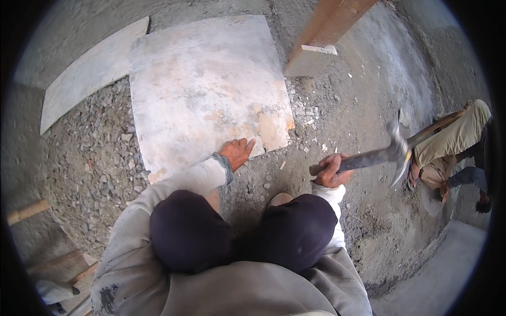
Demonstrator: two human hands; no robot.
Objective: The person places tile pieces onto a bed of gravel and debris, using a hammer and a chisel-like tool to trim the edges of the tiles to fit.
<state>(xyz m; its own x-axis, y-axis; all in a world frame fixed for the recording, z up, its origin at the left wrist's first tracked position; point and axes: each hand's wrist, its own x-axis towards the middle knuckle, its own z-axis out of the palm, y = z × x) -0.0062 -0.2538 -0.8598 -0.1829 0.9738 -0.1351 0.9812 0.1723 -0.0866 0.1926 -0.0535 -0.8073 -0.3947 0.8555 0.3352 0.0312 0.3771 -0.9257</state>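
Observation:
My right hand is closed round the handle of a claw hammer, held out to the right above the ground. Its metal head, slightly blurred, is at the far end. A large pale, worn plywood sheet lies ahead of my knees, its near right corner stained and peeling. On the sheet's near edge rests my left hand, fingers stretched over the surface; I see nothing held in it.
A narrower board lies at the far left beside loose gravel. A wooden post stands at the upper right. Another person crouches at the right near the hammer head. Wood pieces lie at the left.

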